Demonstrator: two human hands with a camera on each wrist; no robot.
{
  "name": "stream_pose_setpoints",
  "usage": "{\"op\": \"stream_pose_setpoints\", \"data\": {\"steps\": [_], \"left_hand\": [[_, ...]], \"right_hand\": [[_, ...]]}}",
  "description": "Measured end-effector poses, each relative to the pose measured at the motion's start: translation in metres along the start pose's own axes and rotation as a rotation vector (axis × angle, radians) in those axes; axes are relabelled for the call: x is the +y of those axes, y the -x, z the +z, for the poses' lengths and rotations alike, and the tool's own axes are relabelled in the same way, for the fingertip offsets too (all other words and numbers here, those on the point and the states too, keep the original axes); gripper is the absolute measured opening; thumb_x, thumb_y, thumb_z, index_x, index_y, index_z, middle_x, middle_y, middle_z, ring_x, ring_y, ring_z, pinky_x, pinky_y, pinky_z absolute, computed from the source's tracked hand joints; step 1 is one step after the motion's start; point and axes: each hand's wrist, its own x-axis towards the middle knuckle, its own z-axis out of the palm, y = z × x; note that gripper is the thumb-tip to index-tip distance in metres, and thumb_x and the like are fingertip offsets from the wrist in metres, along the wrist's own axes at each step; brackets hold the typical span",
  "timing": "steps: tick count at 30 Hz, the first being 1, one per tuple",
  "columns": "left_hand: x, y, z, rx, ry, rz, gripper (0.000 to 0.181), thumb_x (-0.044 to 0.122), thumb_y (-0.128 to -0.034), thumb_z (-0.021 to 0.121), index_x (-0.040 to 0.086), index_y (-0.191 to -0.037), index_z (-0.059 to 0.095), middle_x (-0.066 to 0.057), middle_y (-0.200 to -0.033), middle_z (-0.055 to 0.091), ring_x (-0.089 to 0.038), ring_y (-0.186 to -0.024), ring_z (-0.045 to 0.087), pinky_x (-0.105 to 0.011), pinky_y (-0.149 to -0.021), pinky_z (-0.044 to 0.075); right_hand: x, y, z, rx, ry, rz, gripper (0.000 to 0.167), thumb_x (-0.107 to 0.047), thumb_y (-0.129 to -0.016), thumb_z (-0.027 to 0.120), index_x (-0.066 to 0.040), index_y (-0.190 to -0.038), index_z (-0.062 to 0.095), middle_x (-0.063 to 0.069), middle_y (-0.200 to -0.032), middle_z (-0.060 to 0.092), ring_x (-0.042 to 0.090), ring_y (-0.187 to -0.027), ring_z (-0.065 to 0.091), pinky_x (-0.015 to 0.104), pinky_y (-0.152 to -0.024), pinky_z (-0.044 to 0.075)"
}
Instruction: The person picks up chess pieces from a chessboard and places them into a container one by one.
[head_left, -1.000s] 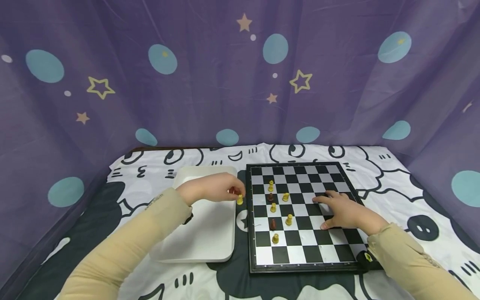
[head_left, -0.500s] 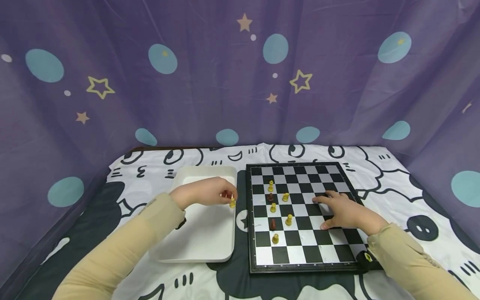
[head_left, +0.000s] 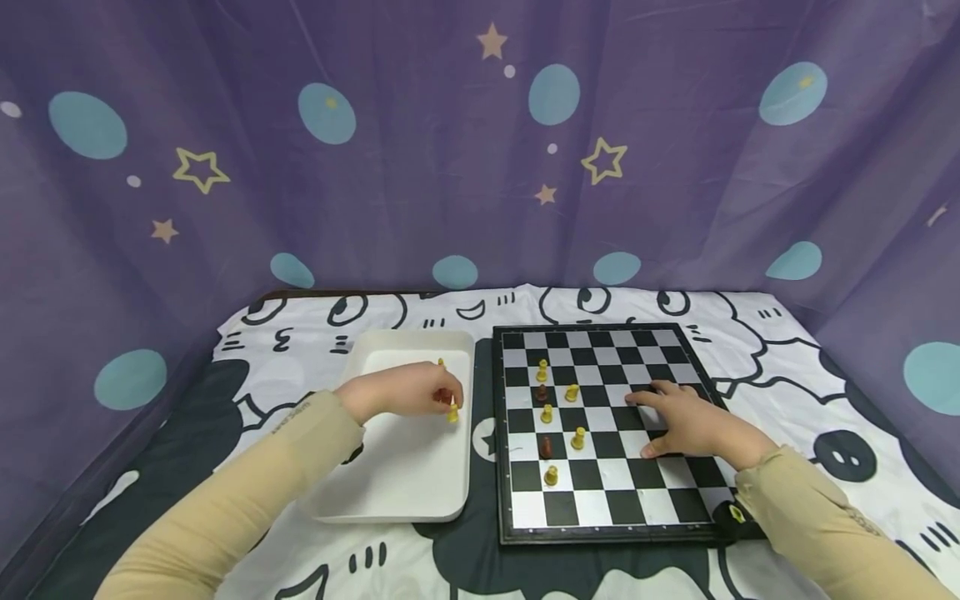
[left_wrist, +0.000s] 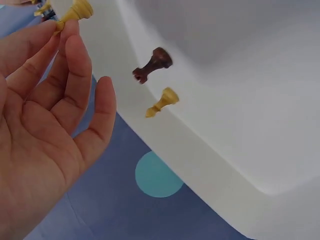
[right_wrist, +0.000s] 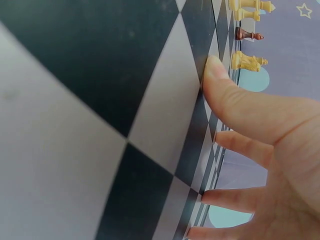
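Observation:
My left hand point(head_left: 408, 390) is over the white tray point(head_left: 405, 475), pinching a yellow chess piece point(left_wrist: 75, 14) by its top between thumb and fingertips, base outward. A brown rook point(left_wrist: 154, 65) and a yellow chess piece with a pointed top point(left_wrist: 163, 102) are in the tray by its far wall, as the left wrist view shows. On the chessboard point(head_left: 637, 536), my right hand point(head_left: 686, 423) rests with spread fingers, its fingertips touching the squares. Several yellow pieces, such as one point(head_left: 578, 438) near the middle, and two brown pieces point(head_left: 546, 447) stand on the board's left part.
A cartoon-print cloth point(head_left: 780, 383) covers the table under tray and board. The board lies just right of the tray, with a narrow strip of cloth between them. Behind hangs a purple curtain point(head_left: 420, 167) with stars and blue dots.
My left hand has moved left with the yellow chess piece, from the gap beside the board to above the tray. My right hand has stayed in place on the board.

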Motion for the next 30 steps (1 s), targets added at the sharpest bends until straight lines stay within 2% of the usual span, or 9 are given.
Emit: {"op": "stream_pose_setpoints", "data": {"steps": [3,12,24,30], "left_hand": [[-0.003,-0.001,0.003,-0.014,-0.014,0.001,0.009,0.004,-0.0871,0.061,0.009,-0.09,0.068,0.006,-0.074,0.059,-0.004,-0.069,0.047,-0.021,-0.068,0.042],[-0.007,-0.001,0.01,-0.03,-0.039,0.027,0.005,0.005,-0.0852,0.064,0.008,-0.083,0.067,0.005,-0.07,0.056,-0.004,-0.067,0.045,-0.021,-0.066,0.041],[-0.011,0.0,0.014,-0.064,-0.021,-0.072,0.007,0.005,-0.0856,0.065,0.011,-0.085,0.067,0.006,-0.074,0.059,-0.006,-0.068,0.047,-0.023,-0.067,0.042],[-0.013,0.0,0.016,-0.059,-0.02,-0.067,0.007,0.005,-0.0852,0.065,0.011,-0.083,0.067,0.007,-0.072,0.056,-0.006,-0.067,0.046,-0.022,-0.066,0.041]], "right_hand": [[0.0,0.0,0.0,0.003,0.003,-0.001,0.082,-0.046,-0.063,0.081,-0.014,-0.133,0.052,0.037,-0.141,0.031,0.064,-0.121,0.03,0.072,-0.088,0.035],[0.0,0.0,0.001,0.0,-0.004,0.003,0.082,-0.046,-0.064,0.081,-0.014,-0.134,0.052,0.037,-0.141,0.03,0.064,-0.122,0.029,0.072,-0.088,0.034],[0.001,-0.001,0.001,0.002,0.0,0.002,0.082,-0.046,-0.063,0.081,-0.015,-0.134,0.052,0.036,-0.141,0.03,0.063,-0.122,0.031,0.072,-0.088,0.035],[0.001,-0.001,0.001,-0.005,-0.004,0.005,0.083,-0.047,-0.064,0.08,-0.015,-0.134,0.051,0.036,-0.141,0.03,0.063,-0.123,0.03,0.072,-0.088,0.034]]}}
